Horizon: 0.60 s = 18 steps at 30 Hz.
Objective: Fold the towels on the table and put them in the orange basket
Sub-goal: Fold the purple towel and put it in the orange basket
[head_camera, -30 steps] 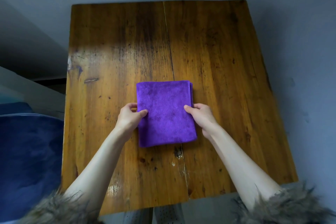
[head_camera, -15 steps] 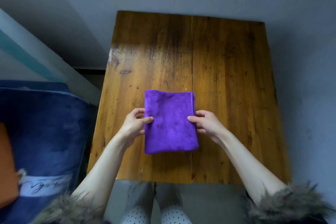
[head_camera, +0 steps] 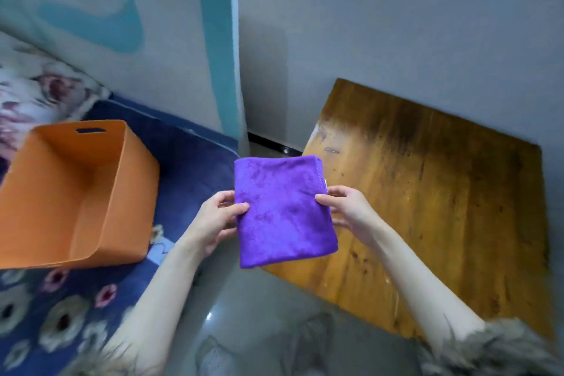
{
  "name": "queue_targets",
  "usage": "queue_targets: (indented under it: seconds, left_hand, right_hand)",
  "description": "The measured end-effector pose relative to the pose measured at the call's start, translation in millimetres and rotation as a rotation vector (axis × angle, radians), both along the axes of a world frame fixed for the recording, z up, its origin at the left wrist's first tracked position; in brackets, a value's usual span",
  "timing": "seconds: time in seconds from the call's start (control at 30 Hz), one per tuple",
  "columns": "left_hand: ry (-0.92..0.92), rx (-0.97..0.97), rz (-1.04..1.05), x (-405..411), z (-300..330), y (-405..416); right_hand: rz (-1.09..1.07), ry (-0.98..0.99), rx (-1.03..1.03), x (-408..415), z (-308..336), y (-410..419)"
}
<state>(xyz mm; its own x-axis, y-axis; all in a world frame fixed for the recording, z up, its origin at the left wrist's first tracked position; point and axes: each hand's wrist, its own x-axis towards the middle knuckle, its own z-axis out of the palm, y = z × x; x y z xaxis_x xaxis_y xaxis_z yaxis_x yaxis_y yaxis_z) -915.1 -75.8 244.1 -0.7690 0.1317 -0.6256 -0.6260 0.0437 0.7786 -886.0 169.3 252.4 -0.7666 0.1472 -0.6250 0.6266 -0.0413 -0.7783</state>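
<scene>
Towel [head_camera: 282, 210] (folded) now lifted off table [head_camera: 442, 223], pinched by both hands' grip, basket [head_camera: 70, 192] nearer.

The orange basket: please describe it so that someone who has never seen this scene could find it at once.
Start at the wooden table on the right, then look left, past the purple towel held between both hands, to the dark blue floral blanket. The orange basket sits on it: an open box with a slot handle, the only orange thing here.
</scene>
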Motion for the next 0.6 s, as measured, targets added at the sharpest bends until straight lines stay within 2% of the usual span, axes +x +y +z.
queue_targets:
  seconds: [0.27,0.47,0.6]
  left_hand:
    - [-0.006,0.006,0.251,9.3,14.5,-193.2]
    - [-0.039,-0.002,0.422,2.1,8.5,-291.0]
    - [-0.018,-0.107,0.522,-37.6,-3.0,-332.3]
  right_hand:
    - [0.264,0.026,0.039,-47.6,11.8,-199.5]
    - [0.424,0.046,0.092,-96.2,16.6,-312.6]
    - [0.461,0.034,0.094,-143.6,6.1,-369.6]
